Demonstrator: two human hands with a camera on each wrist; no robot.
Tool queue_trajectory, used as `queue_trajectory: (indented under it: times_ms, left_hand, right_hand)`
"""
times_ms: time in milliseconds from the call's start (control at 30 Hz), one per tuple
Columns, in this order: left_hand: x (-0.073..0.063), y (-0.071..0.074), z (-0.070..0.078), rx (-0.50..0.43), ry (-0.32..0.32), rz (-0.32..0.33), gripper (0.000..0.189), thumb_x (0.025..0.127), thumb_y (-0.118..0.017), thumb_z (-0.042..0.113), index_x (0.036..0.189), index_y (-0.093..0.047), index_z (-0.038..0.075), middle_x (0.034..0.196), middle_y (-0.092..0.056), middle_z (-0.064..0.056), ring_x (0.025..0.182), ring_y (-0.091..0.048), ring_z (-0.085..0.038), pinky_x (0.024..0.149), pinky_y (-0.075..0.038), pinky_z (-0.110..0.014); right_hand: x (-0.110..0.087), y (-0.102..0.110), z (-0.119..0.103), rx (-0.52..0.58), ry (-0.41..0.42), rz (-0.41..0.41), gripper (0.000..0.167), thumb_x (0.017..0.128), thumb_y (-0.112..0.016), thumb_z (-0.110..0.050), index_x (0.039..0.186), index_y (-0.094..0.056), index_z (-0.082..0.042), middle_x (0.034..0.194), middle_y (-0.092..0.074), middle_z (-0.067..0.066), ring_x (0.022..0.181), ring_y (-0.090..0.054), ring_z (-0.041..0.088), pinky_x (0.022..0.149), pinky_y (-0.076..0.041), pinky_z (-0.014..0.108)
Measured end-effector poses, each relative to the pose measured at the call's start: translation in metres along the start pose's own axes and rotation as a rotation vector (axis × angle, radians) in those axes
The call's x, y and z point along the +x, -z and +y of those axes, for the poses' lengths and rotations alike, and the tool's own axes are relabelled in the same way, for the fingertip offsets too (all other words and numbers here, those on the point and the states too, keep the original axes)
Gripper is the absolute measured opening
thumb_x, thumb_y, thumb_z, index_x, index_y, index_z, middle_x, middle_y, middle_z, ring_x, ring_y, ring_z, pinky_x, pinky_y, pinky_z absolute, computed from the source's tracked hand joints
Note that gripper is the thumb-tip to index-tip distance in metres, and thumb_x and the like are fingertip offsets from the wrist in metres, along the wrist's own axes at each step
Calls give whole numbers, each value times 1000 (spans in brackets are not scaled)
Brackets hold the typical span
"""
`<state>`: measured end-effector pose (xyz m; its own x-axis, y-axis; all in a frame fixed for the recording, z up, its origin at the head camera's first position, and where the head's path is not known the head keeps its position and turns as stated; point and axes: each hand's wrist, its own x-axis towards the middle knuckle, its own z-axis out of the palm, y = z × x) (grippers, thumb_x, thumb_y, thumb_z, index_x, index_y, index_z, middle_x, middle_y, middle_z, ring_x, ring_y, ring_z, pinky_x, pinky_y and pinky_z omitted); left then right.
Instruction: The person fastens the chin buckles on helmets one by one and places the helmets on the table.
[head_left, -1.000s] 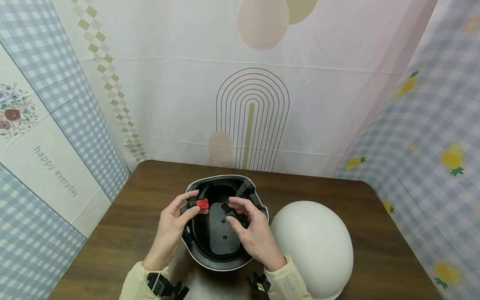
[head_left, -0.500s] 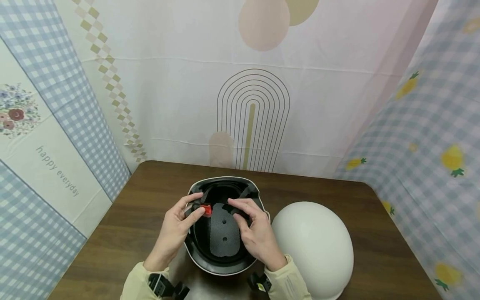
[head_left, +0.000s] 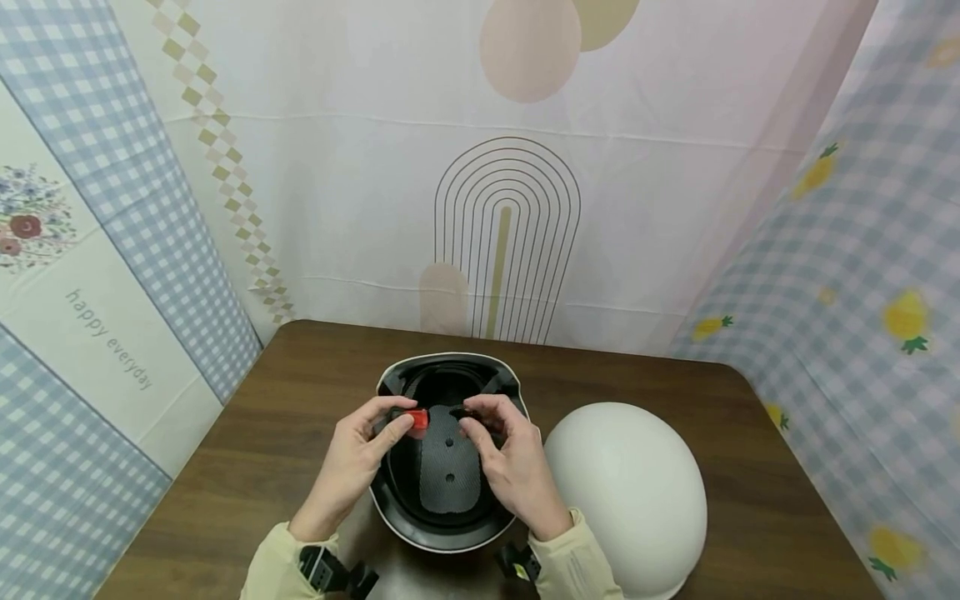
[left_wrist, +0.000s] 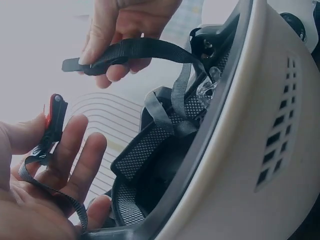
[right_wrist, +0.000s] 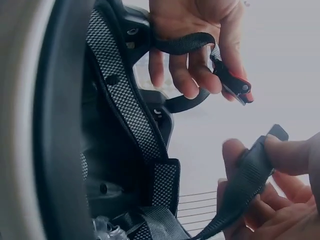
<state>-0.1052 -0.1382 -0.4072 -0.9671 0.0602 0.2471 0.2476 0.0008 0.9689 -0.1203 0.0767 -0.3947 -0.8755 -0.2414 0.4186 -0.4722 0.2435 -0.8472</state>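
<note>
A white helmet [head_left: 442, 542] lies upside down on the table, its black padded lining [head_left: 450, 467] facing up. Over its left side my left hand [head_left: 356, 446] pinches a black buckle with a red lever [left_wrist: 57, 117] between thumb and forefinger; its strap loops across the palm. My right hand [head_left: 517, 458] pinches the black tongue [right_wrist: 277, 132] on the end of the other chin strap [right_wrist: 245, 180] between thumb and fingers. Tongue and buckle are apart, their ends facing each other across a small gap above the lining.
A second smooth white helmet [head_left: 626, 492] stands dome up on the brown wooden table [head_left: 765, 500], close by my right forearm. Behind the table hangs a patterned cloth [head_left: 360, 208]. Checked cloths hang at both sides.
My left hand has shifted a little to the right with the buckle, while the right hand has turned the strap tongue toward it. The upturned helmet has moved slightly toward me.
</note>
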Motion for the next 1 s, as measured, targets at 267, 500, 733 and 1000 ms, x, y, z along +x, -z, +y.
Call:
queue_trajectory:
  times_ms: [267, 500, 733, 1000]
  left_hand:
    - [0, 1, 0, 3, 42, -3, 27, 96, -63, 19, 120, -62, 7, 95, -71, -14, 89, -69, -25, 93, -46, -27]
    - [1, 1, 1, -4, 63, -6, 28, 97, -62, 21, 120, -62, 6, 91, -71, -15, 89, -68, -28, 94, -45, -27]
    - [0, 1, 1, 13, 46, -15, 28, 99, -57, 20, 121, -60, 3, 92, -70, -16, 88, -68, -24, 93, -44, -25]
    - [1, 1, 0, 26, 35, -40, 30, 100, -55, 20, 121, -59, -2, 90, -69, -17, 87, -67, -22, 92, -45, -25]
  right_hand:
    - [2, -2, 6, -90, 123, -37, 12, 93, -66, -25, 104, -70, -24, 100, -66, -15, 86, -62, 6, 71, -51, 27]
    - [1, -1, 7, -80, 125, -62, 21, 97, -59, -28, 115, -70, -29, 105, -63, -13, 93, -58, 7, 75, -49, 28]
    - [3, 1, 6, -120, 230, -20, 38, 90, -70, -21, 126, -63, -18, 110, -64, -4, 94, -59, 12, 80, -50, 31]
    - [3, -1, -8, -85, 264, 29, 32, 80, -77, -5, 111, -69, -8, 109, -67, 6, 99, -61, 21, 80, -51, 35]
